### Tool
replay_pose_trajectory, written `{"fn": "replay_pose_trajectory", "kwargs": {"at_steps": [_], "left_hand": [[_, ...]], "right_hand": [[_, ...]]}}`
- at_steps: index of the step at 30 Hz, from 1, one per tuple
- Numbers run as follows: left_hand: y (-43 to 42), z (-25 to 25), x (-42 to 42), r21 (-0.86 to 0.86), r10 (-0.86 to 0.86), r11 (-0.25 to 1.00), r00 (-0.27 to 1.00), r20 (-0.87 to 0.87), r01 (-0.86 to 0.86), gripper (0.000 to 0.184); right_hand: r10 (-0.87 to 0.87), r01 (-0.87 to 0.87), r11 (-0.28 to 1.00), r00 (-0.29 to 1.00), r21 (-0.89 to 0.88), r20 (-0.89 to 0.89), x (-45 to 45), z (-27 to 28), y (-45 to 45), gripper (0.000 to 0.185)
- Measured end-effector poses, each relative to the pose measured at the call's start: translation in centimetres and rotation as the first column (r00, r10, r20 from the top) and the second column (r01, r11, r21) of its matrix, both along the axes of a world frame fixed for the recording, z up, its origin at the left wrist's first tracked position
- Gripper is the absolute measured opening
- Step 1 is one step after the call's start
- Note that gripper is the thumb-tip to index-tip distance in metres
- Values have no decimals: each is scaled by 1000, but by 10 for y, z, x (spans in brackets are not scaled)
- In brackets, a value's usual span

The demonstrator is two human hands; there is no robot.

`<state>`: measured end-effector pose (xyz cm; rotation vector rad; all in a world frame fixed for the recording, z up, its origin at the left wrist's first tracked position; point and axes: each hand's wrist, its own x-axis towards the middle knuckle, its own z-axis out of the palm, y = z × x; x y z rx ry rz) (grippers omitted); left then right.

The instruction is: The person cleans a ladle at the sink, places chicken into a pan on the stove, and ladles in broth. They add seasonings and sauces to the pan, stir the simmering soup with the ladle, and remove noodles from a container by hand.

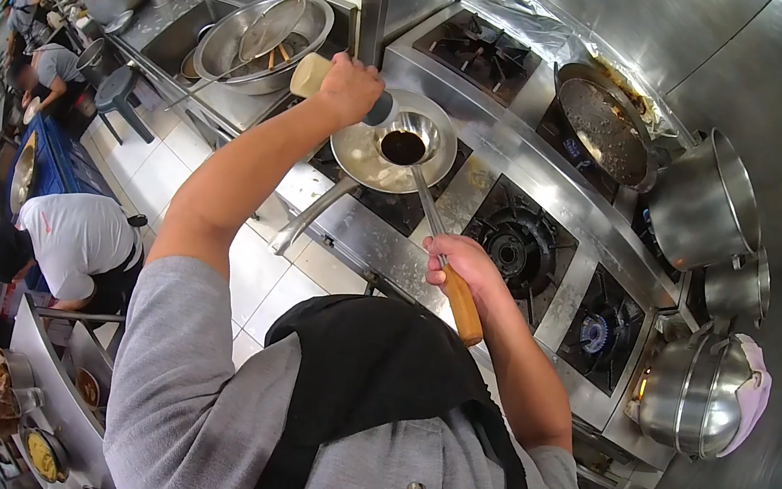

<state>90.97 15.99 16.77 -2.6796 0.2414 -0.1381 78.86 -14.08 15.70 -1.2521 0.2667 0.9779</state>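
My left hand [352, 87] is wrapped round a squeeze bottle [309, 76] with a cream-coloured body, tipped on its side. Its dark grey end [381, 107] points at a ladle. My right hand [469, 261] grips that ladle [462, 308] by its metal shaft and wooden handle. Dark liquid [402, 148] lies in the ladle's bowl, which is over a metal frying pan [363, 161]. Pale bits show in the pan, whose long handle [312, 218] juts toward me. Whether the bowl touches the pan, I cannot tell.
Beyond the burners stands a wok [603, 124], with a tall pot [705, 206] to its right. A blue flame [593, 333] burns at the right burner. A large metal basin [226, 30] sits left of the stove. A person [78, 238] bends over at the left.
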Motion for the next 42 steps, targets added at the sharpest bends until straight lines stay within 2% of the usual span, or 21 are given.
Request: {"fn": "replay_pose_trajectory", "kwargs": {"at_steps": [1, 3, 4, 6, 7, 8, 10, 11, 13, 14, 16, 18, 21, 25, 27, 28, 33, 36, 42], "left_hand": [[3, -2, -3, -1, 0, 1000, 1000, 0, 0, 32], [9, -7, -12, -188, 107, 976, 994, -10, -107, 47], [13, -10, -20, -188, 104, 977, 994, -11, -105, 47], [23, -16, -38, -459, 168, 875, 986, -8, -153, 56], [28, -17, -46, -547, 194, 814, 979, -57, -193, 65], [30, -19, -54, -546, 188, 816, 980, -58, -189, 65], [35, -27, -74, -839, 310, 509, 950, -31, -193, 68], [41, -32, -80, -839, 310, 508, 950, -34, -196, 68], [54, -47, -91, -984, 266, 160, 963, -32, -77, 68], [59, -53, -96, -984, 267, 160, 963, -31, -76, 68], [63, -65, -116, -997, 338, -52, 940, 36, 57, 62], [65, -69, -139, -994, 391, -95, 920, 7, 48, 59], [70, -73, -173, -925, 448, -338, 894, 6, 175, 55], [83, -78, -217, -915, 536, -355, 843, -31, 192, 56], [91, -83, -237, -951, 558, -278, 829, -45, 136, 57], [95, -85, -243, -951, 569, -278, 821, -48, 138, 57], [106, -96, -288, -931, 592, -346, 796, -122, 114, 58], [106, -95, -306, -944, 600, -322, 787, -145, 72, 59], [111, -107, -337, -928, 602, -360, 783, -153, 96, 59]], "right_hand": [[0, 0, 1000, 1000, -1, 0, 0, -1, 0, 13], [-6, 6, 1000, 1000, 10, -9, 2, -4, -2, 12], [-9, 9, 1000, 1000, 10, -10, 1, -3, -2, 12], [20, -19, 999, 999, -33, 28, 2, -1, -3, 12], [16, -15, 999, 1000, -34, 26, 2, -1, -5, 12], [15, -14, 999, 999, -31, 39, 2, -2, -6, 12], [15, -14, 999, 999, -30, 45, 3, -8, -10, 12], [15, -13, 1000, 997, -22, 74, 6, -16, -13, 13], [15, -14, 1000, 995, -17, 96, 5, -22, -17, 14], [7, -3, 999, 995, -37, 101, 5, -22, -18, 15], [2, 4, 998, 995, -61, 97, 2, -20, -21, 17], [71, -58, 991, 992, -120, 103, 1, -11, -24, 17], [75, -65, 991, 994, -118, 82, -5, 4, -25, 15], [101, -89, 984, 992, -157, 70, -7, 13, -26, 12], [122, -110, 981, 990, -157, 67, -8, 19, -26, 12], [137, -126, 981, 988, -151, 69, -6, 21, -26, 13], [106, -97, 984, 993, -150, 52, -7, 46, -20, 16], [68, -61, 984, 997, -169, 32, -8, 63, -13, 16], [137, -124, 975, 989, -184, 60, -11, 85, -4, 17]]}}
